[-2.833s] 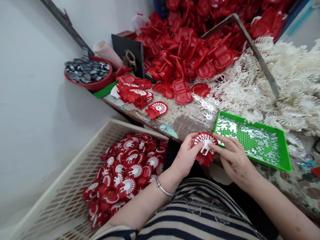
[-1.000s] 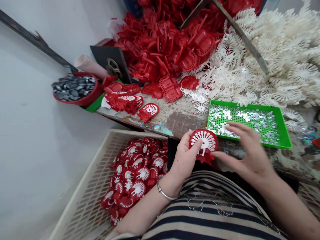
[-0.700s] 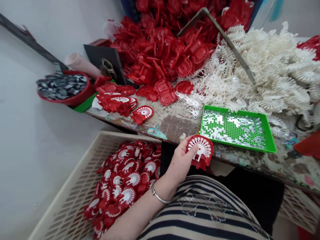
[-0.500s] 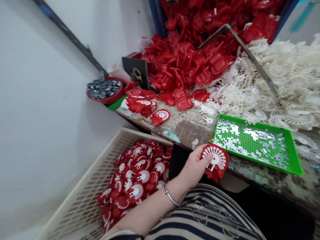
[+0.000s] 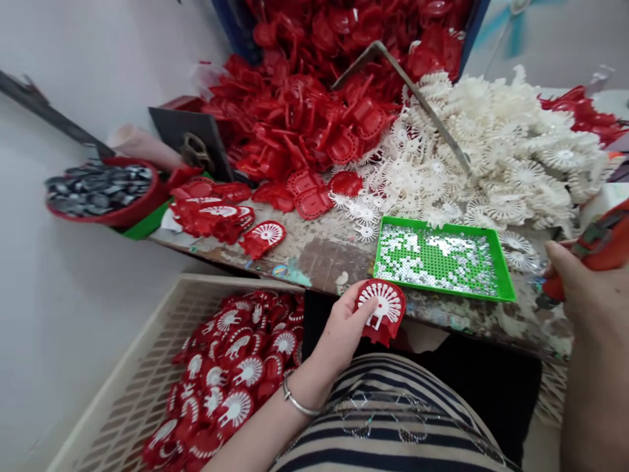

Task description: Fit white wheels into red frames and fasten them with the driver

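Observation:
Between its thumb and fingers, my left hand (image 5: 344, 324) grips a red plastic piece (image 5: 393, 313) with a white fan-shaped insert facing up. This piece is above my lap, just in front of the worktable edge. At the right edge of the view, my right hand (image 5: 594, 295) is closed around an orange-and-black power tool (image 5: 609, 239), partly cut off by the frame. A green perforated tray (image 5: 427, 262) of small silvery pieces lies on the table between my hands.
Red plastic pieces (image 5: 299, 124) and white fan-shaped inserts (image 5: 491, 151) are heaped on the worktable (image 5: 324, 262). A bent metal bar (image 5: 422, 101) stands among them. At left is a red bowl (image 5: 157, 193) of dark pieces. A pale plastic crate (image 5: 113, 380) below holds assembled red-and-white pieces.
The view has swung rightward. My right hand with the orange-and-black power tool has come into sight at the right. My left hand still holds the red piece.

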### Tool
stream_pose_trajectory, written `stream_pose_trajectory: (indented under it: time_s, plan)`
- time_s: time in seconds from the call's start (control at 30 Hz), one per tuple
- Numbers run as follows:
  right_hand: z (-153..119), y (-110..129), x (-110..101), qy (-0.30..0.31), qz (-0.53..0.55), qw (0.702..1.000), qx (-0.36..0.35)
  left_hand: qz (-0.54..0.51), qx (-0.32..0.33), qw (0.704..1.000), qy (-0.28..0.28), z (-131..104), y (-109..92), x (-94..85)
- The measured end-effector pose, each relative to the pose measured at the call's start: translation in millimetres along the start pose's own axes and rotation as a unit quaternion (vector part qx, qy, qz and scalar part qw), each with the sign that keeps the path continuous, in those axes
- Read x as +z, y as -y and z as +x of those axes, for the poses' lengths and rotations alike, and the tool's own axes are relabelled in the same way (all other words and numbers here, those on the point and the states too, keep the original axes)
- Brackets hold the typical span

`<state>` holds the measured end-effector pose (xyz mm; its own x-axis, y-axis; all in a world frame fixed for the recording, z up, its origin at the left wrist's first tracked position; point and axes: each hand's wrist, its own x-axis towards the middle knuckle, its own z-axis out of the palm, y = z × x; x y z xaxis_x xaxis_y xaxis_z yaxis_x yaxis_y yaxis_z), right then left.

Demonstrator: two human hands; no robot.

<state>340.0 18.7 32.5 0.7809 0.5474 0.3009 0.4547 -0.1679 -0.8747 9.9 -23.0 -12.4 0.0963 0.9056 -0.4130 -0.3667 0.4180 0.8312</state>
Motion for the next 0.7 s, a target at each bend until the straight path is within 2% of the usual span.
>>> stream_pose_trajectory:
  time_s: [0.07, 0.1, 0.17, 0.27, 0.37, 0.5, 0.7]
  plan:
    - [-7, 26, 1, -0.009, -0.021, 0.997, 0.071, 0.001, -0.003, 1.0, 0.002, 1, 1, -0.8]
    - [-12, 39, 1, 0.005, 0.013, 0.998, 0.066, 0.001, -0.003, 1.0, 0.002, 2, 1, -0.8]
    - [-22, 63, 5, 0.053, 0.154, 0.986, 0.024, -0.001, -0.004, 1.0, 0.001, 2, 1, -0.2]
    - [-35, 83, 22, 0.145, 0.306, 0.941, -0.011, -0.001, -0.006, 1.0, 0.009, 3, 1, 1.1]
    - [-43, 83, 46, 0.205, 0.322, 0.924, -0.01, 0.009, -0.012, 1.0, 0.019, 2, 1, 0.0]
    - [-48, 68, 72, 0.241, 0.29, 0.926, -0.025, 0.024, -0.018, 0.999, 0.034, 2, 1, -4.3]
    - [-43, 58, 83, 0.249, 0.269, 0.929, -0.058, 0.062, -0.045, 0.995, 0.067, 5, -2, -0.4]
